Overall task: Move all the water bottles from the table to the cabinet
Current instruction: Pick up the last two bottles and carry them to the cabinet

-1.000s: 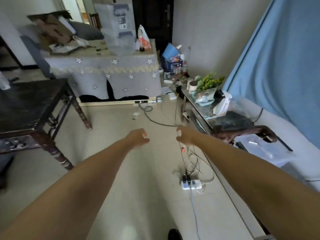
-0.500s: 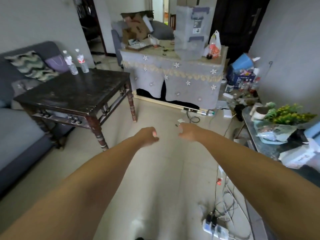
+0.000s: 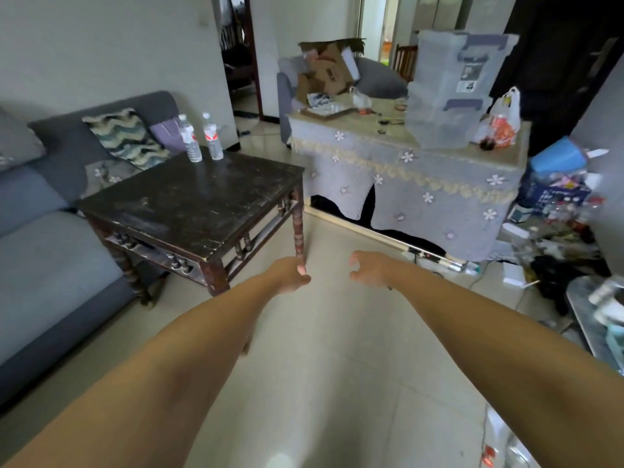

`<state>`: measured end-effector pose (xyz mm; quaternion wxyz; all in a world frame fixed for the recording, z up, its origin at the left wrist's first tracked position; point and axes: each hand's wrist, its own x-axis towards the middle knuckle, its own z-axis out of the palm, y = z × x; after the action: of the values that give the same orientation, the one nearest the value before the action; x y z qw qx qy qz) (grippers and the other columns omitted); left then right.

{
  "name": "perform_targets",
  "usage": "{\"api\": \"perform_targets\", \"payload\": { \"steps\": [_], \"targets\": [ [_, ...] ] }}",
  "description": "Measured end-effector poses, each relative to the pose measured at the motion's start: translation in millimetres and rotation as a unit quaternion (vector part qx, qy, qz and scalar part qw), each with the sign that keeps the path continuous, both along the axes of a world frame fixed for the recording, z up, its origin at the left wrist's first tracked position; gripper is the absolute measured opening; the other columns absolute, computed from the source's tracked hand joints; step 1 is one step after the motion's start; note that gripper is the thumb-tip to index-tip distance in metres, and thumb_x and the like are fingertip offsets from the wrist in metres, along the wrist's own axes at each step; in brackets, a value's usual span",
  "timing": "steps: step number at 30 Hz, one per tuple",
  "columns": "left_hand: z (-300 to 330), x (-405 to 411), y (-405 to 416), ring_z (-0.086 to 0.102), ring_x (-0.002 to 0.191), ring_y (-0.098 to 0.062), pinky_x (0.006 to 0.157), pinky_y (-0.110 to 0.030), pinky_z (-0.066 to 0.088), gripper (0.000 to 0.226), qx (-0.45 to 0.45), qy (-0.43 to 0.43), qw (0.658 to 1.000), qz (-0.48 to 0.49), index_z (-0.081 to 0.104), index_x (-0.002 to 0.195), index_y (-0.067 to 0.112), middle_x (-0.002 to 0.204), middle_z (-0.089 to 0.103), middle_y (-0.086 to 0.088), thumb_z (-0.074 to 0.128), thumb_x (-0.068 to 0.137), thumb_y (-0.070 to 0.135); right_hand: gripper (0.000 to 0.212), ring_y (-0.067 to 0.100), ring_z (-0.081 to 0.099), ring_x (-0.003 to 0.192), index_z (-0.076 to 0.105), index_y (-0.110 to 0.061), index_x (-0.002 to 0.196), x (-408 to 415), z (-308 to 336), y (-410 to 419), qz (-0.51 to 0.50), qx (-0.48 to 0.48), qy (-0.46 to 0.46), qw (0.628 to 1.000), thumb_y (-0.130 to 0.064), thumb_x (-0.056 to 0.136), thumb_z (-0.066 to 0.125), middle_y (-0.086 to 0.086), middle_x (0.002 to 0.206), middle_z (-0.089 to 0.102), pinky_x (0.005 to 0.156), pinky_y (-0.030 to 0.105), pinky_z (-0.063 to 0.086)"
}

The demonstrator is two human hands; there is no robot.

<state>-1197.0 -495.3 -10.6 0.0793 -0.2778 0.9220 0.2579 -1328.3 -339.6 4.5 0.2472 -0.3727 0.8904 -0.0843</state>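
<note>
item: two water bottles, one with a pale label (image 3: pixel 191 143) and one with a red label (image 3: pixel 212 136), upright and just beside each other at the far corner of the dark wooden worktop (image 3: pixel 202 201), about 11 o'clock from our hands. we judge they stand there simply waiting to be collected; neither is touched.

item: left hand (image 3: pixel 290 275), fingers curled loosely, holding nothing, in front of the worktop's near leg at 12 o'clock.

item: right hand (image 3: pixel 368 270), fingers partly curled with thumb apart, also empty, near the left hand. we judge both arms are held forward ready to reach.

item: grey sofa (image 3: pixel 50 238) at 9 o'clock, patterned cushion (image 3: pixel 126 138) behind the bottles.

item: cloth-covered table (image 3: pixel 405 177) at 1 o'clock, carrying clear storage boxes (image 3: pixel 449 86). we cannot tell which piece is the cabinet.
</note>
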Motion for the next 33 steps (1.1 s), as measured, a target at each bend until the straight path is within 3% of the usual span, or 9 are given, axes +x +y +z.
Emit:
{"api": "perform_targets", "payload": {
  "steps": [1,4,6,11,16,21,25,29,33],
  "targets": [
    [2.1,-11.9,-13.5,0.053,0.122,-0.029,0.101,-0.032,0.04,0.036,-0.002,0.001,1.0,0.002,0.058,0.123,0.006,0.132,0.057,-0.014,0.056,0.095,0.028,0.051,0.028,0.046,0.128,0.034,-0.016,0.145,-12.1,1.9,-13.0,-0.004,-0.005,-0.002,1.0,-0.03,0.097,0.045,0.011,0.147,0.039,0.071,0.021,0.041],
    [5.3,-48.8,-56.8,0.053,0.124,-0.03,0.102,-0.032,0.041,0.039,0.0,-0.001,1.0,0.004,0.057,0.126,0.006,0.133,0.057,-0.014,0.056,0.094,0.028,0.05,0.027,0.046,0.129,0.035,-0.015,0.144,-47.3,1.3,-53.8,-0.015,-0.014,-0.017,1.0,-0.028,0.097,0.047,0.011,0.147,0.04,0.097,0.03,0.041],
    [1.5,-66.4,-80.1,0.054,0.123,-0.03,0.102,-0.033,0.042,0.039,0.009,-0.003,1.0,0.011,0.057,0.126,0.006,0.133,0.058,-0.015,0.057,0.094,0.027,0.05,0.027,0.047,0.128,0.037,-0.014,0.143,-65.6,-5.6,-75.4,-0.011,-0.003,-0.023,1.0,-0.028,0.096,0.048,0.011,0.146,0.042,0.101,0.031,0.039],
    [-14.8,-113.3,-143.2,0.055,0.119,-0.028,0.101,-0.034,0.044,0.036,0.008,-0.017,0.999,0.038,0.061,0.121,0.006,0.127,0.061,-0.013,0.055,0.094,0.03,0.054,0.028,0.045,0.131,0.034,-0.013,0.145,-124.6,-16.8,-146.6,0.015,0.012,-0.034,0.999,-0.03,0.096,0.049,0.012,0.148,0.04,0.102,0.029,0.038],
    [-16.8,-171.1,-218.1,0.063,0.106,-0.032,0.085,-0.031,0.048,0.032,0.01,-0.007,0.995,0.102,0.065,0.112,0.0,0.115,0.067,-0.018,0.054,0.094,0.025,0.051,0.031,0.047,0.128,0.037,-0.008,0.142,-199.3,-17.0,-239.1,0.079,0.0,-0.016,0.997,-0.027,0.097,0.049,0.016,0.143,0.046,0.093,0.028,0.037],
    [-10.4,-229.7,-293.7,0.058,0.115,-0.03,0.093,-0.032,0.045,0.035,0.012,0.012,0.983,0.182,0.062,0.118,0.003,0.123,0.064,-0.016,0.056,0.093,0.027,0.051,0.03,0.048,0.13,0.035,-0.009,0.145,-273.7,-7.1,-328.8,0.142,0.022,0.028,0.989,-0.024,0.097,0.047,0.016,0.143,0.047,0.104,0.034,0.039],
    [-19.4,-259.5,-332.9,0.057,0.117,-0.029,0.094,-0.031,0.044,0.037,0.043,0.026,0.976,0.213,0.059,0.121,0.005,0.125,0.063,-0.014,0.059,0.092,0.028,0.046,0.029,0.052,0.124,0.042,-0.01,0.138,-314.3,-3.4,-386.3,0.158,0.023,0.049,0.986,-0.028,0.096,0.05,0.015,0.134,0.054,0.09,0.026,0.039],
    [-32.3,-273.1,-399.6,0.058,0.116,-0.027,0.094,-0.033,0.045,0.038,0.077,0.019,0.965,0.251,0.057,0.124,0.008,0.127,0.061,-0.012,0.058,0.093,0.03,0.052,0.031,0.052,0.124,0.034,-0.009,0.144,-337.3,-17.0,-464.5,0.189,0.04,-0.005,0.981,-0.026,0.098,0.049,0.016,0.138,0.051,0.096,0.032,0.042],
    [-44.0,-281.5,-490.7,0.057,0.116,-0.026,0.093,-0.031,0.044,0.038,0.075,0.018,0.954,0.291,0.058,0.123,0.009,0.127,0.06,-0.011,0.059,0.092,0.033,0.053,0.03,0.053,0.122,0.03,-0.011,0.147,-351.4,-30.5,-558.1,0.222,0.042,-0.029,0.974,-0.028,0.099,0.047,0.014,0.138,0.049,0.088,0.029,0.04]
  ]
}}
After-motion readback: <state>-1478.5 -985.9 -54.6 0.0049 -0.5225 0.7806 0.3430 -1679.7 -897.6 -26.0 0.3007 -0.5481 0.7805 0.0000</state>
